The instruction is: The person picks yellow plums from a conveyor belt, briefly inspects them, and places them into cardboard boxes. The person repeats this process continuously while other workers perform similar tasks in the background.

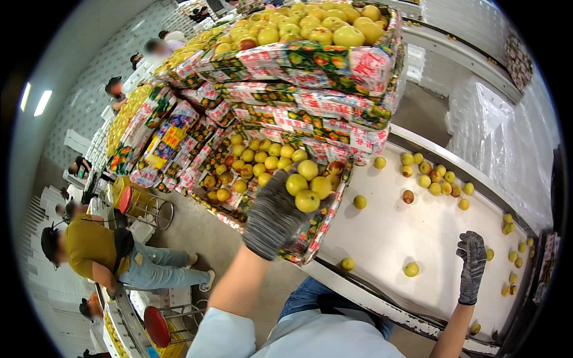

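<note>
My left hand, in a grey knit glove, holds several round yellow-green fruits in a cluster. It is over the right side of a printed-paper-lined box. Inside that box lie more yellow-green fruits, some with brown patches. My right hand, gloved alike, hovers at the right over a white sorting belt. Its fingers are slightly curled and apart, with no fruit visible in them. A single fruit shows just beside it. Other loose fruits lie along the belt's far edge.
Stacked printed-paper-wrapped boxes rise beyond the open box, the top one heaped with fruit. A chipped metal rail borders the belt near me. At left are red stools and a person in a mustard shirt. Clear plastic sheeting hangs at right.
</note>
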The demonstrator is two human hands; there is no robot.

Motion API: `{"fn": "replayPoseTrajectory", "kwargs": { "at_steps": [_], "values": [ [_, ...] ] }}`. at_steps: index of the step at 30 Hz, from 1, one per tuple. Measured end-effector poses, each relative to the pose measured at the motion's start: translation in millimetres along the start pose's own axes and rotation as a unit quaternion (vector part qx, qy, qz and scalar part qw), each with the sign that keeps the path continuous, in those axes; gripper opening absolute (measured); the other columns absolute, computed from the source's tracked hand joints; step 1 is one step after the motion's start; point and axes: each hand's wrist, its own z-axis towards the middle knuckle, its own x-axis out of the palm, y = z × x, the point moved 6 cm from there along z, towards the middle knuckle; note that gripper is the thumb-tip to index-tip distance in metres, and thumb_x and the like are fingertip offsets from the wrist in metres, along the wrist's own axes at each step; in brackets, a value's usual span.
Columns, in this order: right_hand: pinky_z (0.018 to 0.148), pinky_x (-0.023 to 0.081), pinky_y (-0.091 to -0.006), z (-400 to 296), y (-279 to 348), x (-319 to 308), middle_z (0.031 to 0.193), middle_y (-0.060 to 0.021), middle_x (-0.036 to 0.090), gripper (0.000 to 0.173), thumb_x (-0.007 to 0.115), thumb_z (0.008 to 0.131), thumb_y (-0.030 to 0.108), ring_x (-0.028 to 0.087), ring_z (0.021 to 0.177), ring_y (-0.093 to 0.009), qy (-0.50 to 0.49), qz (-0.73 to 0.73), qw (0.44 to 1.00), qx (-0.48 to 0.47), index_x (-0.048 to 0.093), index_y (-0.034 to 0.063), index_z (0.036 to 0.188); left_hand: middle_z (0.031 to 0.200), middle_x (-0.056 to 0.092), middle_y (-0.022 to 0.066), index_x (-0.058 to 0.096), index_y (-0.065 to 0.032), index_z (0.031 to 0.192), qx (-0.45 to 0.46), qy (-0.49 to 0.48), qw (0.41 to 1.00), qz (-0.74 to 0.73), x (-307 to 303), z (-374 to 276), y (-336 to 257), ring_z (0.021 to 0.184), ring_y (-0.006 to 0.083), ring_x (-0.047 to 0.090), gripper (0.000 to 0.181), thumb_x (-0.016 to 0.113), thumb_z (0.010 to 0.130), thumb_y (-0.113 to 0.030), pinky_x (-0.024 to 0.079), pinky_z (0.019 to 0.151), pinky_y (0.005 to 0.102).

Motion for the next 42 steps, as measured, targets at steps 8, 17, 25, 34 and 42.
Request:
{"fn": "replayPoseTrajectory", "kwargs": {
  "at_steps": [8, 17, 25, 34, 42],
  "values": [
    [0.073, 0.047, -0.0261, -48.3, -14.6, -9.7, 0.099, -0.0047, 0.064, 0.023, 0.052, 0.094, 0.019, 0.056, 0.08, -0.011, -0.064, -0.066, 0.996, -0.015, 0.059, 0.0027, 0.109, 0.12, 0.059, 0.0134, 0.055, -0.0027, 0.124, 0.138, -0.125, 0.829, 0.528, -112.7, 41.1, -189.3, 0.104, 0.0226, 0.06, 0.034, 0.056, 0.092, -0.015, 0.052, 0.084, 0.0374],
    [0.083, 0.046, -0.0282, -152.0, -57.6, -44.2, 0.101, -0.0062, 0.063, 0.019, 0.051, 0.094, 0.011, 0.057, 0.089, -0.016, -0.151, -0.265, 0.95, -0.065, 0.059, 0.0005, 0.108, 0.132, 0.051, 0.016, 0.046, -0.0067, 0.134, -0.02, -0.076, 0.367, 0.927, -162.3, 98.8, -238.2, 0.115, 0.0299, 0.053, 0.06, 0.068, 0.079, -0.015, 0.044, 0.096, 0.0409],
    [0.087, 0.045, -0.0307, -152.5, -43.8, -28.0, 0.103, -0.0099, 0.064, 0.018, 0.052, 0.093, 0.009, 0.058, 0.093, -0.018, -0.183, -0.311, 0.931, -0.06, 0.061, -0.0024, 0.103, 0.099, 0.057, 0.0034, 0.053, -0.0105, 0.117, 0.19, -0.013, 0.791, 0.581, -107.3, 53.4, -268.2, 0.084, 0.0123, 0.053, 0.035, 0.066, 0.086, -0.02, 0.048, 0.072, 0.0256],
    [0.087, 0.046, -0.0347, -144.3, -49.6, -30.6, 0.102, -0.0135, 0.066, 0.022, 0.052, 0.094, 0.012, 0.06, 0.092, -0.024, -0.164, -0.393, 0.901, -0.082, 0.062, -0.0038, 0.105, 0.1, 0.06, 0.0128, 0.057, -0.0034, 0.104, 0.267, -0.03, 0.565, 0.78, -96.7, 3.5, -267.7, 0.094, 0.0222, 0.056, 0.035, 0.065, 0.085, -0.032, 0.043, 0.087, 0.0359],
    [0.074, 0.051, -0.0351, -155.3, -29.4, -18.5, 0.09, -0.017, 0.066, 0.034, 0.057, 0.092, 0.031, 0.061, 0.079, -0.029, -0.168, -0.441, 0.871, -0.132, 0.057, 0.0047, 0.113, 0.103, 0.062, 0.0169, 0.058, -0.0055, 0.113, 0.018, 0.036, 0.349, 0.936, -114.8, 28.3, -213.8, 0.097, 0.0328, 0.059, 0.047, 0.067, 0.078, -0.035, 0.047, 0.085, 0.0405]
  ]
}}
